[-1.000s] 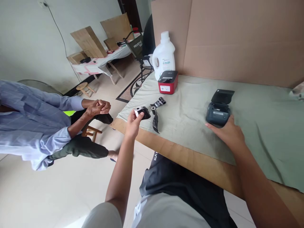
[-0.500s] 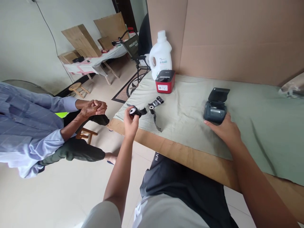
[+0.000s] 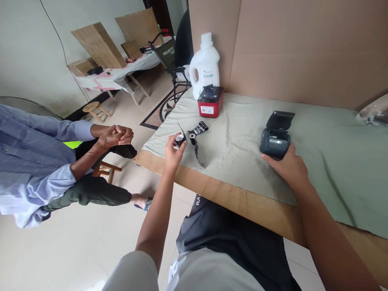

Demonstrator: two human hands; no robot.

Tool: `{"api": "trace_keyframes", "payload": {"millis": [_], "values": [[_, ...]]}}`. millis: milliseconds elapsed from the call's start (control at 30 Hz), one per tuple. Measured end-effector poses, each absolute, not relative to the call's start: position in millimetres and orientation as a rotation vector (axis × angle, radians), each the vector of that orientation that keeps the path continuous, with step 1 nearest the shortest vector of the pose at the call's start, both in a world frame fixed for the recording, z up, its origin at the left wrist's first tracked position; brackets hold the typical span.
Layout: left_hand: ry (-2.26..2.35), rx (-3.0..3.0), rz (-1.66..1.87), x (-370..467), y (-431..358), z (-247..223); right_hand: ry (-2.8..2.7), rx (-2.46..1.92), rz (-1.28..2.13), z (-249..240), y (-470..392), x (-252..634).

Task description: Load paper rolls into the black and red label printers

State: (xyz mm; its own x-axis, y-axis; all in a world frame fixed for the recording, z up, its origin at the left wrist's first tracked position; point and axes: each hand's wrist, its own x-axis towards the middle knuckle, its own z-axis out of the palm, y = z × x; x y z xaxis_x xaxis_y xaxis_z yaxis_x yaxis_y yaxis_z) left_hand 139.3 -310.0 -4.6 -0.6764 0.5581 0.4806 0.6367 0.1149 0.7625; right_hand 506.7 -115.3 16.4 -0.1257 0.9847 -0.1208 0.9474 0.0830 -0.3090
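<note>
My left hand [image 3: 174,153] is closed on a small black roll of label paper [image 3: 180,139], held over the table's near left part, with a thin loose end sticking up. Beside it, a second black roll [image 3: 193,140] lies on the cloth with its tail trailing toward the table edge. A third, partly unrolled black roll [image 3: 200,127] with white print is just behind. Over on the right, my right hand [image 3: 287,165] grips the near side of a dark portable label printer [image 3: 274,146]. The printer's lid [image 3: 280,120] stands raised, and its bay shows from above.
A red and black box-shaped device [image 3: 210,106] stands before a white detergent bottle [image 3: 206,66]. Tall cardboard [image 3: 287,48] backs the cloth-covered table [image 3: 242,121]. To the left, a seated person's hands [image 3: 117,137] are clasped. A plastic bag [image 3: 376,111] is at far right.
My left hand has moved slightly right and turned the roll, so its white core faces more upward. My right hand stays on the printer. The view has shifted a little.
</note>
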Motion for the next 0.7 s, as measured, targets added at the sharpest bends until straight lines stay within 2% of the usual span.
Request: {"api": "trace_keyframes", "payload": {"millis": [167, 400, 700], "values": [[-2.378, -1.123, -1.674, 144.5, -308.7, -24.4, -2.226, -2.005, 0.487, 17.4, -116.5, 505.3], [-2.465, -1.097, -1.616, 145.1, -299.8, -26.0, -2.230, -2.005, 0.459, 15.5, -115.2, 505.0], [-2.635, -0.961, -1.340, 145.5, -297.6, -30.1, -2.238, -2.001, 0.437, 15.5, -115.1, 505.9]]}}
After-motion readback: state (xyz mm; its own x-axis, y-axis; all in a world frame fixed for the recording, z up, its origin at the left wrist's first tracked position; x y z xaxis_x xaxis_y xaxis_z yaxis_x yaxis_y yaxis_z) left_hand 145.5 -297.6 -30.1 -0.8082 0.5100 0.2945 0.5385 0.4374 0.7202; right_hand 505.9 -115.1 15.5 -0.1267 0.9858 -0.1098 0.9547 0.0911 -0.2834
